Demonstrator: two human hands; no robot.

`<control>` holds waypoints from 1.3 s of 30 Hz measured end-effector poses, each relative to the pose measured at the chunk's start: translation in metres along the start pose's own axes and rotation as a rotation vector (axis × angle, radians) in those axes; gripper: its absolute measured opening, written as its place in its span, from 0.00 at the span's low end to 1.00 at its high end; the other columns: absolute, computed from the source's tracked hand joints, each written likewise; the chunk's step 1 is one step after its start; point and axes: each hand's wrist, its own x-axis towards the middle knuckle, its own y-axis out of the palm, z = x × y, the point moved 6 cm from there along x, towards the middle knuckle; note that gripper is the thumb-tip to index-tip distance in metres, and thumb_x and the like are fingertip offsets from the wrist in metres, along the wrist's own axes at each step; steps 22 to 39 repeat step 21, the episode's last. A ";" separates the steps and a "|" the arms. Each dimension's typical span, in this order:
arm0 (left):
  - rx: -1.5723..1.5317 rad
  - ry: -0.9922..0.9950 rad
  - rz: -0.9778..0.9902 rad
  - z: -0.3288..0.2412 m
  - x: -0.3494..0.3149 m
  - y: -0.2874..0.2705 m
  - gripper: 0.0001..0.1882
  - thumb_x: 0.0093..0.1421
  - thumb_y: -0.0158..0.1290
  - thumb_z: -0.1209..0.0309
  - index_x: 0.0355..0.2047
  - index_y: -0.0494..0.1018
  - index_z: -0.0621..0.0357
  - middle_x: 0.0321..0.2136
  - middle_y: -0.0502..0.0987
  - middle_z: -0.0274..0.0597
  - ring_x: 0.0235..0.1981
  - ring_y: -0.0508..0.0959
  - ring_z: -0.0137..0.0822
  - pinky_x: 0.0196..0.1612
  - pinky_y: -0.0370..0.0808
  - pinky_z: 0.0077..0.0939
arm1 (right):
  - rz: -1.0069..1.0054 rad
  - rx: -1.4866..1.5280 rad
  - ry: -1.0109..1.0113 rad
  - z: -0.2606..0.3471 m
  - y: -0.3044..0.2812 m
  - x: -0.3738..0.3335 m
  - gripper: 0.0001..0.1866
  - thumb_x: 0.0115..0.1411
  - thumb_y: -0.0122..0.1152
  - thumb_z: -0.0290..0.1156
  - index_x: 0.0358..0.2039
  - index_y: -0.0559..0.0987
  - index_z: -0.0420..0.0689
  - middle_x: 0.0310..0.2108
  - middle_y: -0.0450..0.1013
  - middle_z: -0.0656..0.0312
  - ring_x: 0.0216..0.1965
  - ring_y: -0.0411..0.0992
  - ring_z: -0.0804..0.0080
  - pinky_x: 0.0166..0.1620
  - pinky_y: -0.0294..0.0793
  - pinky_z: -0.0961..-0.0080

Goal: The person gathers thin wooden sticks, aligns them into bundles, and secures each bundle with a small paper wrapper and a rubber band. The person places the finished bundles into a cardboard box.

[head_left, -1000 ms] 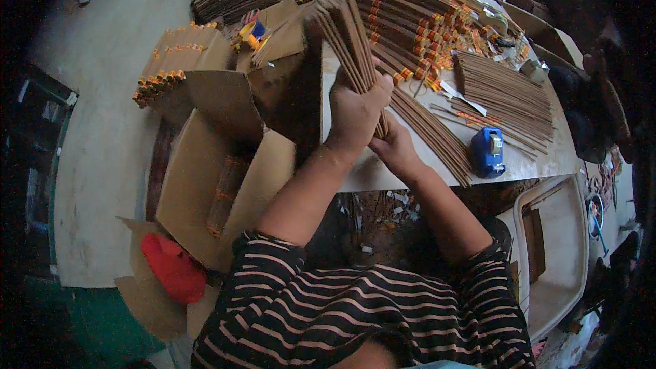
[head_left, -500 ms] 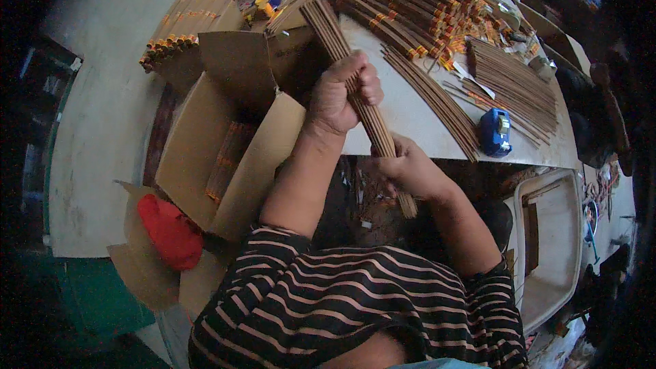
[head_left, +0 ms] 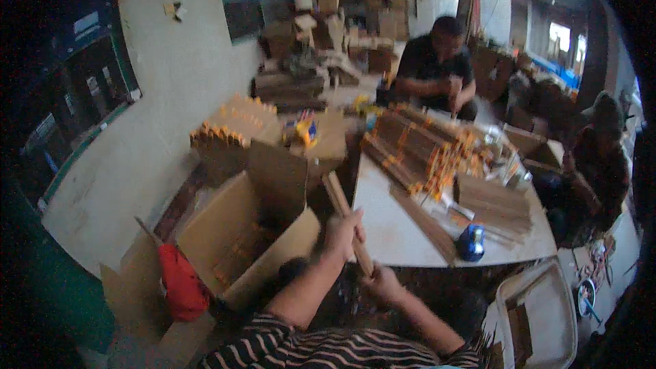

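Observation:
My left hand [head_left: 344, 234] is wrapped round the middle of a slim bundle of brown incense sticks [head_left: 336, 195], held at a slant over the near left edge of the table. Around its lower end my right hand [head_left: 384, 284] is closed. On the white table [head_left: 383, 232] to the right lie a narrow row of loose sticks [head_left: 425, 227] and a wider spread of sticks [head_left: 495, 205]. A blue tape dispenser [head_left: 471, 242] stands by the table's front edge. Behind these rise stacked bundles with orange bands [head_left: 410, 138]. Motion blurs the picture somewhat.
At my left an open cardboard box [head_left: 213, 222] holds banded bundles; a red cloth [head_left: 183, 285] hangs on its flap. More bundles [head_left: 236, 123] are stacked beyond. A white tub [head_left: 557, 307] stands at lower right. One person [head_left: 437, 68] sits across the table, another [head_left: 598, 164] at right.
The view has tilted up, bringing the far room and two people into sight. Both hands still grip the bundle and appear lower in the picture.

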 end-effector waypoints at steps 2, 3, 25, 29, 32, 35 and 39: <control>-0.024 -0.004 -0.100 -0.023 -0.020 0.017 0.15 0.53 0.53 0.67 0.14 0.63 0.56 0.10 0.64 0.34 0.10 0.65 0.29 0.16 0.62 0.23 | -0.078 -0.056 -0.053 0.014 -0.006 -0.002 0.16 0.48 0.60 0.34 0.34 0.68 0.39 0.24 0.70 0.51 0.25 0.70 0.60 0.32 0.69 0.68; -0.091 0.003 -0.061 -0.034 -0.023 0.021 0.15 0.52 0.54 0.68 0.15 0.62 0.55 0.10 0.64 0.34 0.09 0.65 0.29 0.16 0.62 0.24 | -0.029 0.075 -0.038 0.029 -0.006 -0.003 0.15 0.50 0.59 0.33 0.34 0.68 0.39 0.23 0.70 0.54 0.25 0.69 0.62 0.31 0.69 0.69; -0.181 -0.020 0.270 -0.079 -0.113 0.052 0.15 0.53 0.55 0.62 0.18 0.62 0.54 0.11 0.62 0.33 0.12 0.62 0.28 0.20 0.63 0.23 | 0.124 0.229 -0.216 0.063 0.006 -0.048 0.19 0.54 0.56 0.37 0.43 0.67 0.42 0.26 0.71 0.59 0.24 0.69 0.73 0.30 0.71 0.77; -0.181 -0.020 0.270 -0.079 -0.113 0.052 0.15 0.53 0.55 0.62 0.18 0.62 0.54 0.11 0.62 0.33 0.12 0.62 0.28 0.20 0.63 0.23 | 0.124 0.229 -0.216 0.063 0.006 -0.048 0.19 0.54 0.56 0.37 0.43 0.67 0.42 0.26 0.71 0.59 0.24 0.69 0.73 0.30 0.71 0.77; -0.181 -0.020 0.270 -0.079 -0.113 0.052 0.15 0.53 0.55 0.62 0.18 0.62 0.54 0.11 0.62 0.33 0.12 0.62 0.28 0.20 0.63 0.23 | 0.124 0.229 -0.216 0.063 0.006 -0.048 0.19 0.54 0.56 0.37 0.43 0.67 0.42 0.26 0.71 0.59 0.24 0.69 0.73 0.30 0.71 0.77; -0.181 -0.020 0.270 -0.079 -0.113 0.052 0.15 0.53 0.55 0.62 0.18 0.62 0.54 0.11 0.62 0.33 0.12 0.62 0.28 0.20 0.63 0.23 | 0.124 0.229 -0.216 0.063 0.006 -0.048 0.19 0.54 0.56 0.37 0.43 0.67 0.42 0.26 0.71 0.59 0.24 0.69 0.73 0.30 0.71 0.77; -0.181 -0.020 0.270 -0.079 -0.113 0.052 0.15 0.53 0.55 0.62 0.18 0.62 0.54 0.11 0.62 0.33 0.12 0.62 0.28 0.20 0.63 0.23 | 0.124 0.229 -0.216 0.063 0.006 -0.048 0.19 0.54 0.56 0.37 0.43 0.67 0.42 0.26 0.71 0.59 0.24 0.69 0.73 0.30 0.71 0.77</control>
